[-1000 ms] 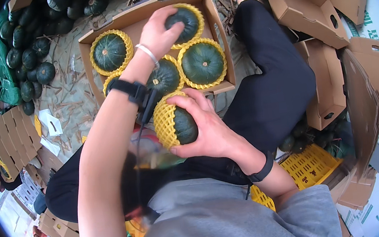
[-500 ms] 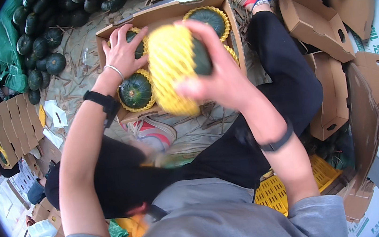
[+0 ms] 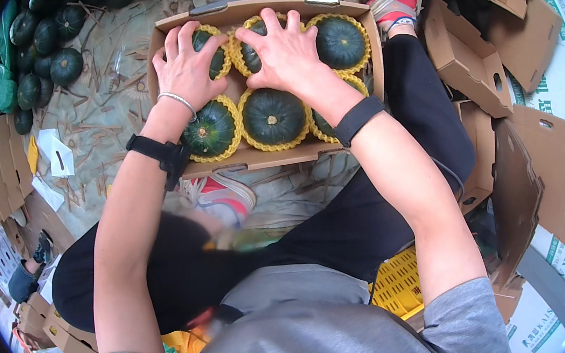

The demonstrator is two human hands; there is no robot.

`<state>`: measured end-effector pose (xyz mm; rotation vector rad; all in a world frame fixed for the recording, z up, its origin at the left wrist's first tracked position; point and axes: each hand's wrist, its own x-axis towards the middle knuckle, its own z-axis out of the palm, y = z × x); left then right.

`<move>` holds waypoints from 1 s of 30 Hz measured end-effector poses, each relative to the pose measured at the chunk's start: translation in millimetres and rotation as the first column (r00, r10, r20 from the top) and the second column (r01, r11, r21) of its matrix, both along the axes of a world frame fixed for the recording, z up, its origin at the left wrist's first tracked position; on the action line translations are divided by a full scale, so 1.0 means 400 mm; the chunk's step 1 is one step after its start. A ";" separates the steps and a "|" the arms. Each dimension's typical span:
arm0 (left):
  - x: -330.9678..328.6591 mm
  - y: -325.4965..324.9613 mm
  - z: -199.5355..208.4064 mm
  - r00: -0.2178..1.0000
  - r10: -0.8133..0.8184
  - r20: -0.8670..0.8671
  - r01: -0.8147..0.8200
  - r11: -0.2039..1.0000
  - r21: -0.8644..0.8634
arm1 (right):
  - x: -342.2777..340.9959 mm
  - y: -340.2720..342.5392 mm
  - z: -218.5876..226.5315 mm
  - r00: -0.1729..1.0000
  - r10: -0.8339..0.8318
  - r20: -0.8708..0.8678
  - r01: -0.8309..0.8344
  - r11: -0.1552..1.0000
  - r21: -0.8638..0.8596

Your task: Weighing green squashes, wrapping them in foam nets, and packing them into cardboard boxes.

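Squashes (image 3: 218, 63) lie beneath the left hand (image 3: 188, 68) and right hand (image 3: 284, 55), palms down, fingers spread apart.

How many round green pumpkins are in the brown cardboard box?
6 pumpkins in the box: far row, three, left hand and right hand partly covering two; near row, three, rightmost partly behind the right forearm.

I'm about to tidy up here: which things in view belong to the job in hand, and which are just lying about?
In the job:
- dark green squashes, one under the left hand, one under the right hand
- yellow nets around them
- open cardboard box holding them

Seemingly just lying about, untouched:
- white pieces on the left
- yellow crate
- other cardboard boxes on the right
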<state>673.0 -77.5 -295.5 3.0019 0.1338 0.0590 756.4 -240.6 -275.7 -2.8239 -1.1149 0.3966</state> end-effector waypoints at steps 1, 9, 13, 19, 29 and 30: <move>-0.007 0.007 0.003 1.000 -0.011 0.003 0.011 1.000 -0.016 | -0.003 0.004 0.006 1.000 -0.002 -0.018 0.001 0.999 -0.037; -0.003 -0.005 0.009 1.000 -0.007 -0.009 0.006 1.000 -0.026 | -0.015 0.022 0.026 1.000 -0.010 0.001 0.010 0.992 -0.128; 0.022 -0.026 0.019 0.986 0.081 -0.147 -0.085 0.996 -0.023 | -0.026 0.004 -0.001 1.000 -0.017 -0.004 0.017 1.000 -0.004; 0.041 -0.034 0.041 0.998 -0.035 -0.045 0.028 0.989 -0.145 | -0.010 -0.073 0.089 0.982 -0.188 -0.024 0.188 0.982 0.029; 0.143 -0.238 0.027 0.996 -0.052 -0.078 0.050 0.998 -0.028 | 0.058 -0.218 -0.038 0.958 -0.261 0.119 0.233 0.950 0.207; 0.156 -0.243 0.032 0.995 -0.056 -0.087 0.055 0.998 -0.016 | 0.049 -0.225 -0.041 0.959 -0.259 0.117 0.231 0.951 0.206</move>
